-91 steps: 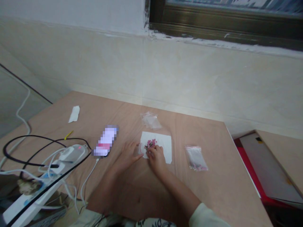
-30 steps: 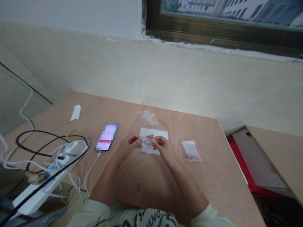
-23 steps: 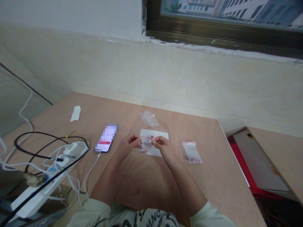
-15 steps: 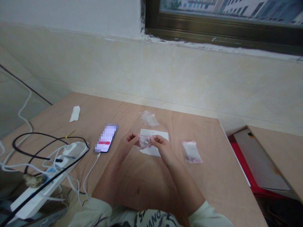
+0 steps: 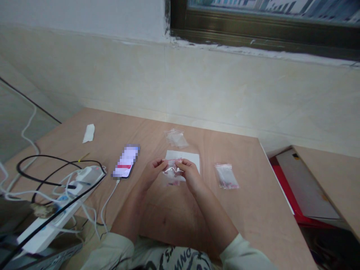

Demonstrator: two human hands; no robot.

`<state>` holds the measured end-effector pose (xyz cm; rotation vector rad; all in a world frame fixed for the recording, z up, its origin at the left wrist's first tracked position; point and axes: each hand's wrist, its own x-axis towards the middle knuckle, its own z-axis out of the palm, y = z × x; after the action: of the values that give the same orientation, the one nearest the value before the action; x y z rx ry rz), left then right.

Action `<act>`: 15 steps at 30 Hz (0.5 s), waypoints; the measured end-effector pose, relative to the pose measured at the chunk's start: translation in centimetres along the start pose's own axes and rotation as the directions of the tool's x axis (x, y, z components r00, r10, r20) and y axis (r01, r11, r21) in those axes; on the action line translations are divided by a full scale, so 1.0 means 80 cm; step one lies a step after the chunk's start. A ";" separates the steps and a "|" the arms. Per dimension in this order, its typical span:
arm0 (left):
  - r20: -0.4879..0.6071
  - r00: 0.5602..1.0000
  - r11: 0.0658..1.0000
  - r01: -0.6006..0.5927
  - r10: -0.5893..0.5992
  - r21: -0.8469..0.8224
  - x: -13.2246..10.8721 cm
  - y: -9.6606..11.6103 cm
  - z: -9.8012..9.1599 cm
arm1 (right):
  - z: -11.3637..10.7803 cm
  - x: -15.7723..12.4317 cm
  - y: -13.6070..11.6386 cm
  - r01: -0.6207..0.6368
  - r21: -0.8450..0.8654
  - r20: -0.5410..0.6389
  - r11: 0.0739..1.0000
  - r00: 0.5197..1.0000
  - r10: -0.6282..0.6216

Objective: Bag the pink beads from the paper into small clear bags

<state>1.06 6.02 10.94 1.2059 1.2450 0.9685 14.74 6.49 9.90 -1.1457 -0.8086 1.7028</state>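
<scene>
Between my two hands is a small clear zip bag with a pinkish-red strip along its top edge. My left hand pinches its left top corner, and my right hand pinches the right one. Some pink shows near the lower end of the bag; what it is I cannot make out. Beneath the bag lies a white sheet of paper, partly covered by my hands. Just beyond the paper is a loose pile of clear bags. To the right, a stack of clear bags with pinkish edges lies flat.
A phone on a charging cable lies left of my hands. Farther left are a white power strip with tangled black and white cords, and a white paper scrap. The wooden table meets a wall behind; a red-edged box stands right.
The bag, earlier bunched close to my fingers, now hangs lower and shows more of its clear surface. Both hands still pinch its top edge. The view has shifted slightly.
</scene>
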 end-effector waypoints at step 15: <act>0.035 0.999 1.000 0.008 -0.008 0.004 0.014 -0.010 0.006 | -0.002 0.012 0.007 0.050 -0.043 0.051 0.998 0.998 -0.048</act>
<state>1.58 6.97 9.96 1.2153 1.2242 0.9358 14.57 7.16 9.00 -1.1078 -0.9026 1.6867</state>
